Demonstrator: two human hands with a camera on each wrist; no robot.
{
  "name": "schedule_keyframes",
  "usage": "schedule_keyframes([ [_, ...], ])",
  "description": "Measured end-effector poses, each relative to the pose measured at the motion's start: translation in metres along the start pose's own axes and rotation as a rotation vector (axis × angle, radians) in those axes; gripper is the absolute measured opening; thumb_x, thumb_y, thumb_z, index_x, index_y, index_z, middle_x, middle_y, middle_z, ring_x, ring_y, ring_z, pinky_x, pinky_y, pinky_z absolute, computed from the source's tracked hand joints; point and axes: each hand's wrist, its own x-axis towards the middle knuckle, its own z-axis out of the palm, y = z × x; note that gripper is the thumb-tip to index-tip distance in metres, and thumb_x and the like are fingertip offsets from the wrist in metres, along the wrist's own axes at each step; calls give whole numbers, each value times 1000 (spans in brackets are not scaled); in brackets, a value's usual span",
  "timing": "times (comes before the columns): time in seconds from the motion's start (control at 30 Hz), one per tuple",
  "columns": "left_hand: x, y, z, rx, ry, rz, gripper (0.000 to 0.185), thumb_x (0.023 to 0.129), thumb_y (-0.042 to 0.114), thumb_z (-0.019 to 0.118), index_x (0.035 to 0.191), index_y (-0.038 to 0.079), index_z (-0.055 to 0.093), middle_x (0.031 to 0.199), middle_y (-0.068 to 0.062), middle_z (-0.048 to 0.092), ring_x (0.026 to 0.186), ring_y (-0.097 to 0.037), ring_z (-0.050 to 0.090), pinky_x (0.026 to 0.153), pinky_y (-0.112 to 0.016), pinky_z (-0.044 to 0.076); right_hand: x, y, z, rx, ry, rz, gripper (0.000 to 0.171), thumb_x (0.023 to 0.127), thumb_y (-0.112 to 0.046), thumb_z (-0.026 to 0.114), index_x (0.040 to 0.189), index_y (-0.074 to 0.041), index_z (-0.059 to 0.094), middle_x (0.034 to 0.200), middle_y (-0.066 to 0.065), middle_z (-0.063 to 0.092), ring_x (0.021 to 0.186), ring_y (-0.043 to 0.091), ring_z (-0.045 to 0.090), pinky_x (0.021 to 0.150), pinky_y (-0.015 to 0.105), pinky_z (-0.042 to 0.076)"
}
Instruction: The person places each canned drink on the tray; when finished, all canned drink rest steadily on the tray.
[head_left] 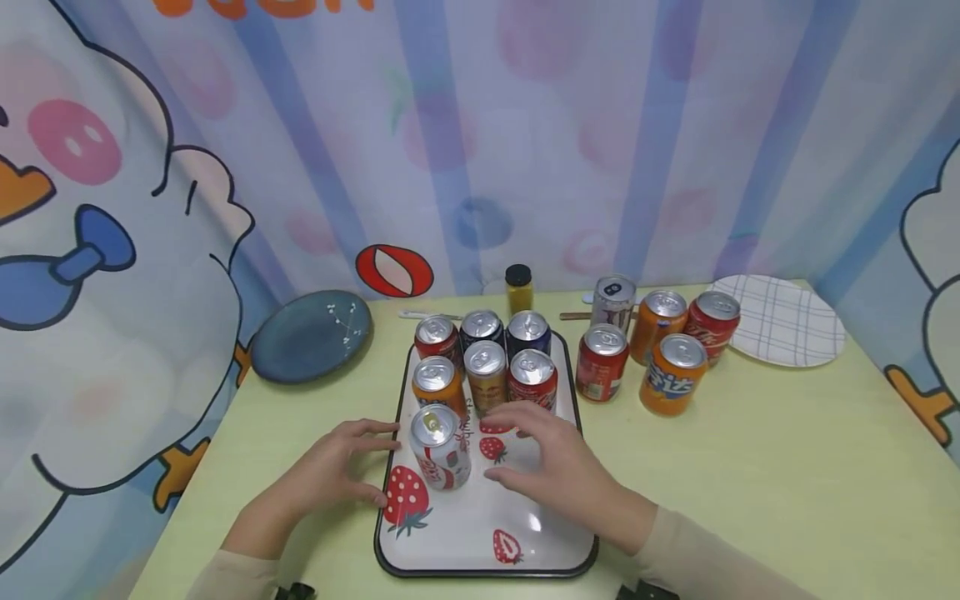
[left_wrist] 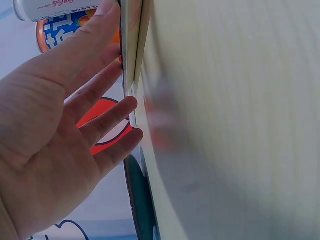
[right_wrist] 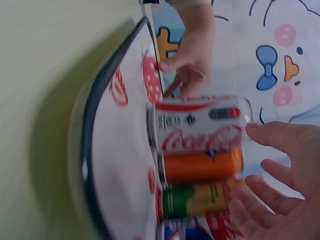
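A white strawberry-patterned tray (head_left: 540, 533) with a dark rim bears several drink cans. Nearest the front stands a white Coca-Cola can (head_left: 441, 454), upright, also seen in the right wrist view. Behind it are an orange can (head_left: 437, 382), a gold can (head_left: 486, 375) and a red can (head_left: 533, 379), with a further row of cans at the back. My left hand (head_left: 330, 467) is at the tray's left rim, fingers spread and holding nothing; whether the fingertips touch the rim I cannot tell. Over the tray, right of the white can, my right hand (head_left: 562, 471) has fingers apart, gripping nothing.
Right of the tray stand more cans, among them a red can (head_left: 602, 364), an orange can (head_left: 672, 379) and a white can (head_left: 613, 304). A dark plate (head_left: 311, 337) lies back left, a checked plate (head_left: 787, 321) back right. Behind the tray is a yellow bottle (head_left: 519, 292).
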Motion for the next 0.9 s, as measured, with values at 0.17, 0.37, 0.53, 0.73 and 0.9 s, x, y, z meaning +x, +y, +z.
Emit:
schedule_keyframes([
  [0.17, -2, 1, 0, 22, 6, -2, 72, 64, 45, 96, 128, 23, 74, 149, -2, 60, 141, -38, 49, 116, -64, 41, -21, 18, -39, -111, 59, -71, 52, 80, -19, 90, 127, -23, 69, 135, -7, 64, 125, 15, 64, 103, 42, 58],
  [0.37, 0, 5, -1, 13, -1, -29, 73, 63, 47, 96, 129, 25, 74, 149, 0, 59, 142, -38, 48, 115, -65, 41, -38, 48, -87, -209, 191, -191, 54, 77, -8, 91, 126, -17, 70, 135, -1, 65, 123, 19, 64, 101, 26, 56],
  [0.53, 2, 5, -1, 6, -4, -40, 72, 63, 46, 96, 129, 26, 74, 149, 1, 59, 142, -37, 47, 116, -65, 40, -42, 68, -124, -260, 333, -198, 56, 73, 0, 92, 124, -11, 71, 132, 3, 67, 123, 10, 60, 103, 5, 43],
  [0.73, 3, 4, 0, -11, -6, -45, 73, 63, 47, 96, 129, 27, 74, 149, 1, 59, 143, -37, 47, 116, -66, 40, -41, 94, -154, -305, 462, -102, 58, 73, 2, 91, 126, -8, 69, 131, 7, 66, 116, 8, 58, 94, 2, 40],
  [0.9, 2, 4, 0, -14, -2, -37, 72, 63, 48, 95, 129, 27, 74, 149, 1, 59, 142, -38, 47, 115, -67, 40, -39, 113, -162, -295, 512, 20, 67, 74, -3, 92, 134, -3, 62, 127, 15, 64, 107, 25, 58, 87, 5, 40],
])
